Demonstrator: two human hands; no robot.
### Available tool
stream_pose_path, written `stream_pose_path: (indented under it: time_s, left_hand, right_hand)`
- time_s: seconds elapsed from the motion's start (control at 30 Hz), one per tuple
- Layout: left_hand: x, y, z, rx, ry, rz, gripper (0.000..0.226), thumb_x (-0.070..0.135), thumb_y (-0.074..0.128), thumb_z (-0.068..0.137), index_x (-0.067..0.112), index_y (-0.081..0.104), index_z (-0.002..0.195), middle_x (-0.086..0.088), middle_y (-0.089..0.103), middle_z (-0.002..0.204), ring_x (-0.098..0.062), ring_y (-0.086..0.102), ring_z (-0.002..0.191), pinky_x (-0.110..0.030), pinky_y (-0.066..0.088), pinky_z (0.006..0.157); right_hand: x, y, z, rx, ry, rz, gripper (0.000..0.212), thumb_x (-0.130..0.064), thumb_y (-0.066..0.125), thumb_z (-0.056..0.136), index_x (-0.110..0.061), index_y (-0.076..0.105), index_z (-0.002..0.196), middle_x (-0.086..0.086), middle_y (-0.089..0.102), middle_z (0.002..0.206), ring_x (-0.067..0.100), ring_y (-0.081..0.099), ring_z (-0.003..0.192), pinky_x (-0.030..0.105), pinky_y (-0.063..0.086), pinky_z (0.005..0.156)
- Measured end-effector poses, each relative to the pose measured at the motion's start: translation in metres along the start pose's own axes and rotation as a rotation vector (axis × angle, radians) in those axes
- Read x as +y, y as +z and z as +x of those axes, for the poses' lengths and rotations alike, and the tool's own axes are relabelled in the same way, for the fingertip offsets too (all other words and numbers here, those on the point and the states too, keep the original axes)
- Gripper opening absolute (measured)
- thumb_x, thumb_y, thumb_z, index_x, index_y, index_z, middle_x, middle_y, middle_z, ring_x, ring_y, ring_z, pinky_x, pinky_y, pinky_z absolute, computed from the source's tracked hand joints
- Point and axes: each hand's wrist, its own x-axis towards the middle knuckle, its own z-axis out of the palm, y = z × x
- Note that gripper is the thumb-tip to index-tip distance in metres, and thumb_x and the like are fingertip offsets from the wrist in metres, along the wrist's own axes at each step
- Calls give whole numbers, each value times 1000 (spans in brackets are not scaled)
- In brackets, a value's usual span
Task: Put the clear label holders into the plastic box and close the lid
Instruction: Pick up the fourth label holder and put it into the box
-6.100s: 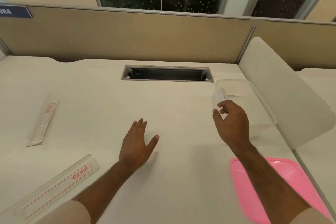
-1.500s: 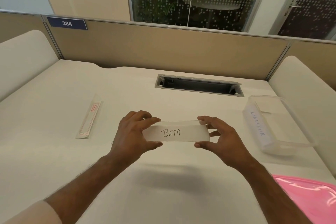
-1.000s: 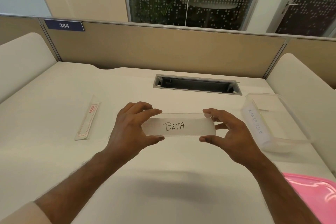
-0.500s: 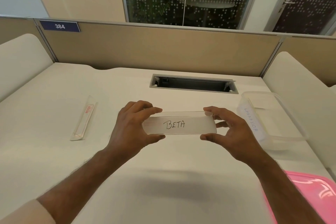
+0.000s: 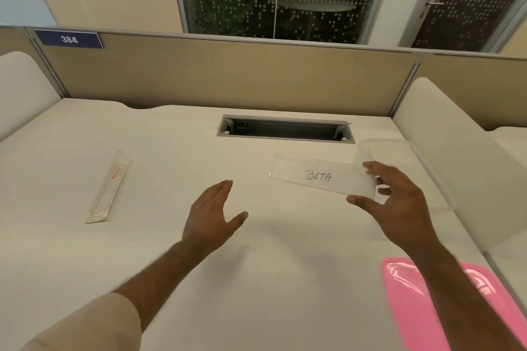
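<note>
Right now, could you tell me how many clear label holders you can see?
2: the BETA holder in the right hand, and a wrapped holder on the desk's left. The plastic box may hide another.

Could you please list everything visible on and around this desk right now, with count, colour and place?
Clear label holder marked BETA: one, transparent, held above the desk just left of the box.
Clear label holder with red print: one, transparent, lying on the desk's left side.
Clear plastic box: one, transparent, open, desk's right side.
Pink plastic lid: one, pink, near right corner.
Grey cable slot: one, at the desk's back centre.
Blue number plate 384: one, on the beige partition.
White desk: one.
Left hand: open, empty, over the desk.
Right hand: pinching the BETA holder's right end.
</note>
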Motion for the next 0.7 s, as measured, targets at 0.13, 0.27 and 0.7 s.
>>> stream_pose_path:
  time_s: [0.13,0.27,0.7]
  left_hand:
    - [8,37,3,-90,-35,13,83,63,51,89,18,26,155,4,28,162,-15,22,149,-32,20,119]
    - [24,68,8,-161,-34,44,86,69,42,90,17,21,156,4,21,164,-16,15,151,-34,17,121]
    - [31,126,18,-246,-6,203,93,77,13,87,16,10,158,4,4,166,-13,0,153,-34,0,123]
  right_hand:
    - [21,-21,-2,134,58,-30,64,-21,88,66,-18,60,123,-1,62,118,15,56,96,25,45,76]
    - [42,-43,-3,269,87,-128,62,-21,88,67,-15,60,122,7,64,113,19,56,90,29,46,77]
    - [105,-81,13,342,170,-538,64,-17,80,73,-9,51,129,16,59,118,39,56,106,48,49,82]
